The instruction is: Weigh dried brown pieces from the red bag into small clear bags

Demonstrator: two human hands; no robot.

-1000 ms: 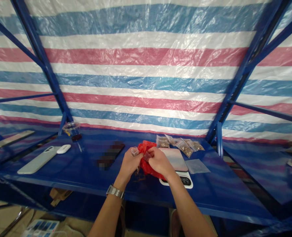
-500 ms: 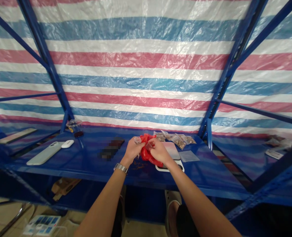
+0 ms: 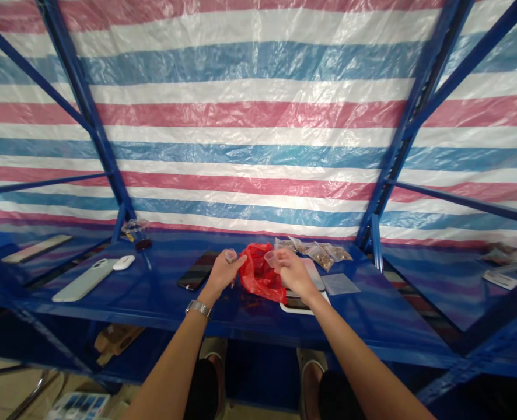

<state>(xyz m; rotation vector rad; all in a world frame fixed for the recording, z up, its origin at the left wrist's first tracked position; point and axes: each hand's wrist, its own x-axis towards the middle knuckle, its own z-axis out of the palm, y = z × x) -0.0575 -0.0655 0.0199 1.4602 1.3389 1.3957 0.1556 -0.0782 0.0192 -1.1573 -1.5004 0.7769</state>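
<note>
Between my hands an opened red plastic bag rests on the blue shelf. My right hand is closed on a small clear plastic cup, held over the bag's mouth. My left hand is closed around a small clear plastic piece, whose kind is unclear; its thumb touches the bag's left edge. A small scale with a white rim lies partly under the red bag and right hand. Behind it are several small zip bags of brown bits.
An empty-looking flat zip bag lies right of the scale. A dark phone is beside my left hand. Farther left are a pale phone, a white case and a clear cup. Blue posts flank the shelf.
My hands have moved apart, and the red bag now spreads wider open. The clear cup in my right hand has come into plain view. The camera view has shifted slightly.
</note>
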